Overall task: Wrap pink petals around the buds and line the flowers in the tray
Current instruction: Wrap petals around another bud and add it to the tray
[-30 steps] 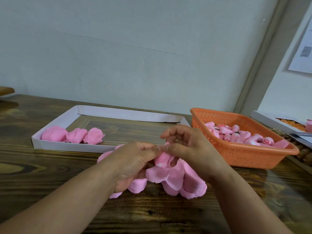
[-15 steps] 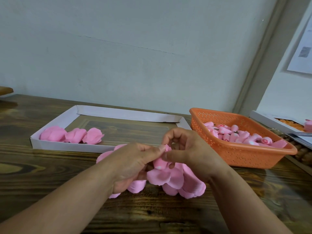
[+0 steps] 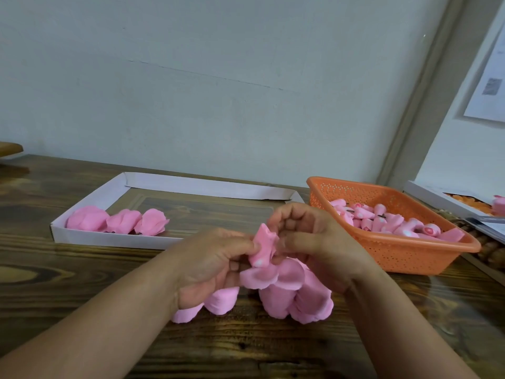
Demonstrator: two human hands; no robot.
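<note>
Pinching pink bud between left hand, right hand

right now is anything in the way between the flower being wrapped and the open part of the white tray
Nothing visible blocks it. The half-wrapped pink flower is pinched between the left hand and right hand, just in front of the white cardboard tray. Three finished pink flowers fill only its left end.

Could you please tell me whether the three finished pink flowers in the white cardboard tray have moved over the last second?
No. The three finished pink flowers lie in the same near-left corner of the white cardboard tray, against its front wall, as before.
</note>
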